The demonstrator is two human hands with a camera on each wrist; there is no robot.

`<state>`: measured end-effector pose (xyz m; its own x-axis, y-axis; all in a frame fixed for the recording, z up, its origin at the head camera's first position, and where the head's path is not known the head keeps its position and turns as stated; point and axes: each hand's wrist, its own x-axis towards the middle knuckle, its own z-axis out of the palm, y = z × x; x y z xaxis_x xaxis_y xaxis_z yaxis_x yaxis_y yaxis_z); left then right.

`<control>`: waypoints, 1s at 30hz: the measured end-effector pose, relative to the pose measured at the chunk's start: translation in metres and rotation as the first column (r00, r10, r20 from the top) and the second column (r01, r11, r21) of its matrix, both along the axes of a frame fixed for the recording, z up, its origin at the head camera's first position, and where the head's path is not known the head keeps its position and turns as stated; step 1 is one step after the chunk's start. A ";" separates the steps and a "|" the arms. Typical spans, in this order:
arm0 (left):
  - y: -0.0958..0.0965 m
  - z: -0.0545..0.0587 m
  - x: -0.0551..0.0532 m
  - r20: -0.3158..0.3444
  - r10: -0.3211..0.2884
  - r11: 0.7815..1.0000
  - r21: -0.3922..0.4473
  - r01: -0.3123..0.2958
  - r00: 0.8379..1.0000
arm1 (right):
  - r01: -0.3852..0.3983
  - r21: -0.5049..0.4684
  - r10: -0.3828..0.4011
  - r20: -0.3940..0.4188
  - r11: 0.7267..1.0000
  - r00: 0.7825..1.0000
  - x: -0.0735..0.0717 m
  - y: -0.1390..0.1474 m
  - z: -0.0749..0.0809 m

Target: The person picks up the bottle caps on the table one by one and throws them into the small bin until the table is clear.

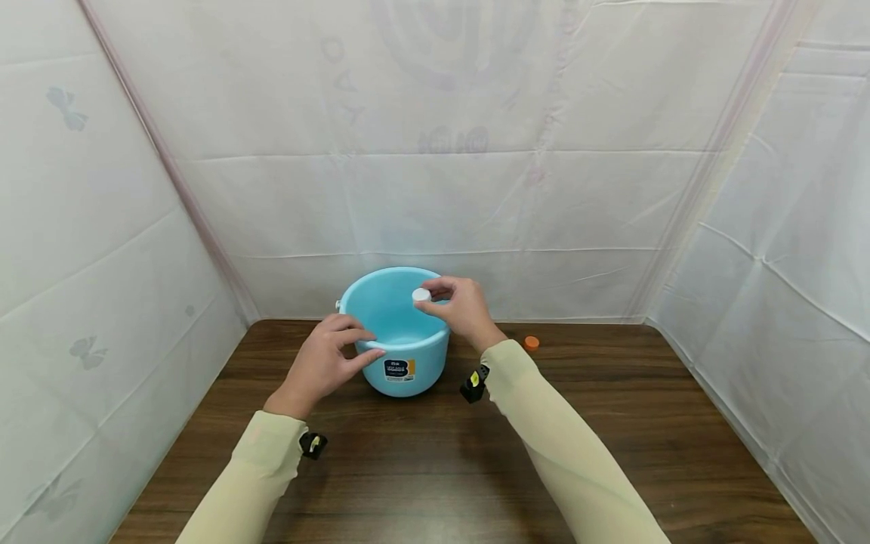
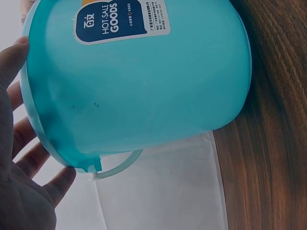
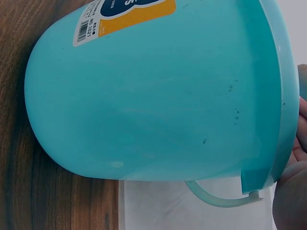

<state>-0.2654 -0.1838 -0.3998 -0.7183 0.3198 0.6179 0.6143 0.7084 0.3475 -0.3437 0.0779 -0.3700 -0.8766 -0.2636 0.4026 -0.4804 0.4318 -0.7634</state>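
1. A light-blue, round plastic bucket stands upright on the dark brown wood-grain desk, near its back edge, with its mouth facing up.
2. The left hand grips the bucket's rim at the front left, its thumb on the outside and its fingers reaching over the edge.
3. The right hand pinches a small, white, round cap-like piece between thumb and fingers, above the bucket's opening toward its right side; the right wrist view does not show this piece.
4. A small, orange, round cap-like piece lies on the desk to the right of the bucket, apart from it and just beside the right forearm.
5. A dark-blue, white and orange printed label sits on the bucket's front wall; the left wrist view shows "HOT-SALE GOODS" on it.
6. A pale-blue, curved handle hangs from the rim.
7. White, creased sheeting rises behind the desk and along both sides.
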 end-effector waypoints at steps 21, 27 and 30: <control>0.000 -0.002 -0.001 -0.009 0.013 1.000 -0.007 -0.013 1.000 | 0.001 -0.011 -0.001 -0.005 1.000 1.000 -0.002 0.005 -0.004; 0.001 0.000 0.000 -0.005 0.008 1.000 -0.003 -0.008 1.000 | 0.006 -0.064 -0.005 0.015 0.998 1.000 0.000 0.010 -0.004; 0.001 0.000 -0.001 -0.002 0.010 1.000 -0.003 -0.010 1.000 | 0.022 -0.073 -0.020 0.027 0.997 0.999 0.001 0.014 -0.005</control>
<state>-0.2663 -0.1824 -0.4003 -0.7200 0.3141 0.6189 0.6080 0.7155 0.3442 -0.3424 0.0918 -0.3749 -0.8922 -0.2159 0.3967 -0.4511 0.3843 -0.8055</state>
